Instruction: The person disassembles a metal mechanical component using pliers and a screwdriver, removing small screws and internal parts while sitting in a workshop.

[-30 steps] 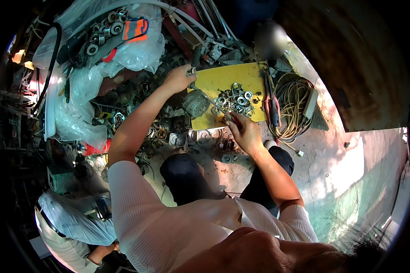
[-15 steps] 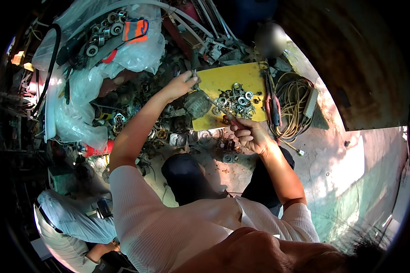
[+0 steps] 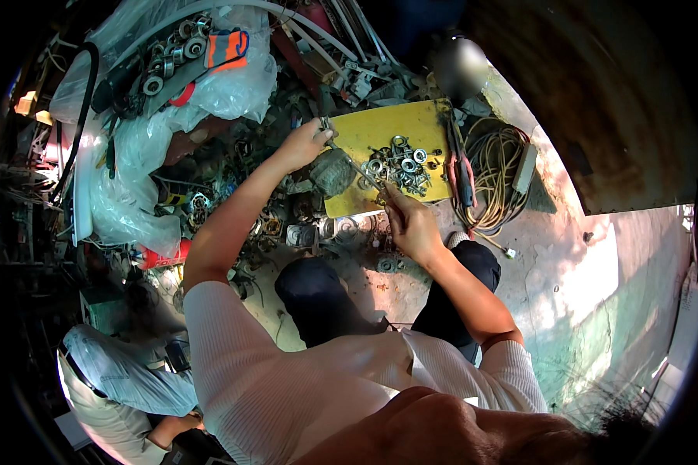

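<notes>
My left hand (image 3: 305, 145) is closed, pinching a small metal piece (image 3: 327, 126) by the left edge of a yellow board (image 3: 364, 124). My right hand (image 3: 415, 226) wraps round a tool that looks like a screwdriver (image 3: 364, 175). Its thin metal shaft slants up and left toward my left fingers, while its handle is mostly hidden by my hand. Below the shaft sits a grey, boxy, dirty block (image 3: 333, 172), overlapping the board's left side. On the board lies a heap of metal rings and bolts (image 3: 408, 166), close to my right fingers.
Pliers with red and dark handles (image 3: 464, 182) lie right of the board, beside a coiled cable (image 3: 500, 182). Metal scrap and a plastic bag with bearings (image 3: 244, 85) crowd the left. A red cylinder (image 3: 163, 260) lies lower left. Another person (image 3: 128, 372) sits at lower left.
My right hand has moved slightly left and turned over the tool's handle, and the shaft now reaches closer to my left fingers. My left hand has shifted only a little.
</notes>
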Demonstrator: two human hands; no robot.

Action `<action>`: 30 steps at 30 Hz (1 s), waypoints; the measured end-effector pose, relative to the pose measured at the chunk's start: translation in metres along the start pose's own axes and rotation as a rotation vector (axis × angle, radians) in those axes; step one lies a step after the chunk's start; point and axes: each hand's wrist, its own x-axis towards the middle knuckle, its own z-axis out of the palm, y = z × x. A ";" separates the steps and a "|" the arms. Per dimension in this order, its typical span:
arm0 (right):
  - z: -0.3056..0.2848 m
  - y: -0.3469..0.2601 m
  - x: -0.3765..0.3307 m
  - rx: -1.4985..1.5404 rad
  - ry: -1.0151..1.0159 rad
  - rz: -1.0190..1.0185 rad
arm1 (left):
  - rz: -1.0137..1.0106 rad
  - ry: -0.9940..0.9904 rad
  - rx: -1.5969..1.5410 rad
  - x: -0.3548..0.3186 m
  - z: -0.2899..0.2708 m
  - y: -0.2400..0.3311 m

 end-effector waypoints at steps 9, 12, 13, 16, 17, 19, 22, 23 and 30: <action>-0.013 0.002 0.013 0.707 -0.193 0.618 | 0.036 0.002 -0.151 -0.005 0.000 0.004; -0.023 0.008 0.020 1.908 -0.232 1.220 | 0.000 0.015 -0.066 -0.004 0.003 0.014; -0.016 0.022 0.017 2.058 -0.330 1.244 | 0.008 0.025 -0.030 -0.003 0.003 0.019; -0.010 0.022 0.017 1.767 -0.395 1.177 | -0.005 0.060 0.059 -0.007 0.001 0.022; -0.009 0.016 0.018 1.551 -0.373 1.124 | -0.026 0.070 0.076 -0.008 0.001 0.018; 0.000 0.006 0.016 1.066 -0.294 0.853 | -0.049 0.085 0.065 -0.005 0.003 0.009; 0.011 0.002 0.005 0.151 -0.053 0.225 | -0.057 0.088 0.011 -0.004 0.006 0.010; 0.011 0.002 0.000 -0.079 -0.007 0.084 | -0.060 0.085 0.016 -0.004 0.005 0.012; -0.010 -0.002 0.014 1.029 -0.079 0.709 | -0.069 0.085 -0.030 -0.006 0.006 0.015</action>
